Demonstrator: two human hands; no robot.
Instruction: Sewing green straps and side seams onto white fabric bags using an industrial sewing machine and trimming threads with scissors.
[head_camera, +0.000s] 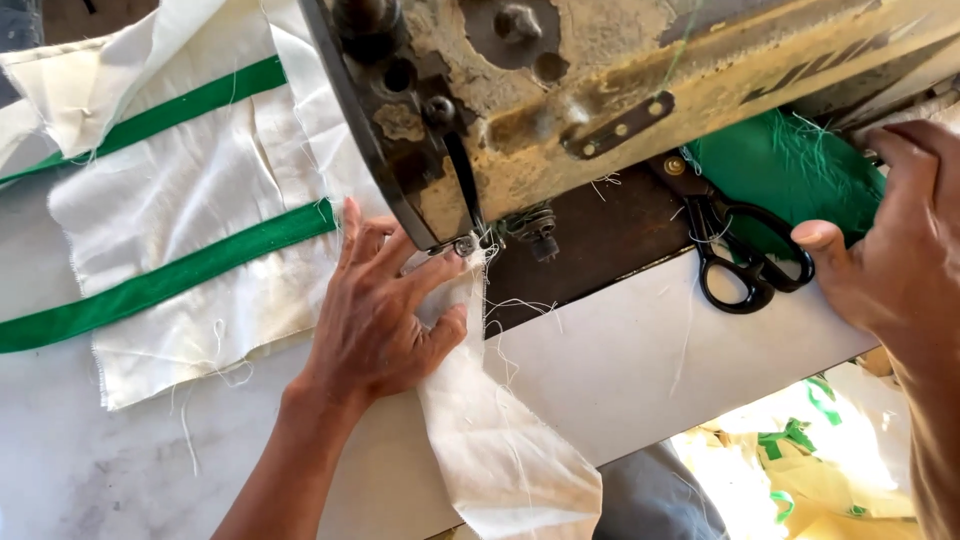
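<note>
White laminate covers the table (640, 370), scuffed and littered with loose threads, and its near edge runs diagonally from lower left up toward the right, where it drops off to a heap of pale and green scraps (810, 450) on the floor. A worn, yellowed sewing machine (600, 90) fills the top of the view, its dark bed sunk into the table. The left hand (375, 315) lies flat with fingers spread and open, pressing a strip of cream cloth (490, 430) against the table just beside the presser foot (465, 243); the strip's long axis runs from the needle down toward the near edge, where its loose end hangs over. Left of that hand spreads a larger cream panel with green bands (190, 260), taking up most of the free surface there. The right hand (890, 250) rests at the right edge on green fabric (790, 165), thumb extended; its fingers seem loosely curled on the fabric, though the frame cuts them off. Black scissors (745, 255) lie just beside that thumb, handles toward the near edge.
</note>
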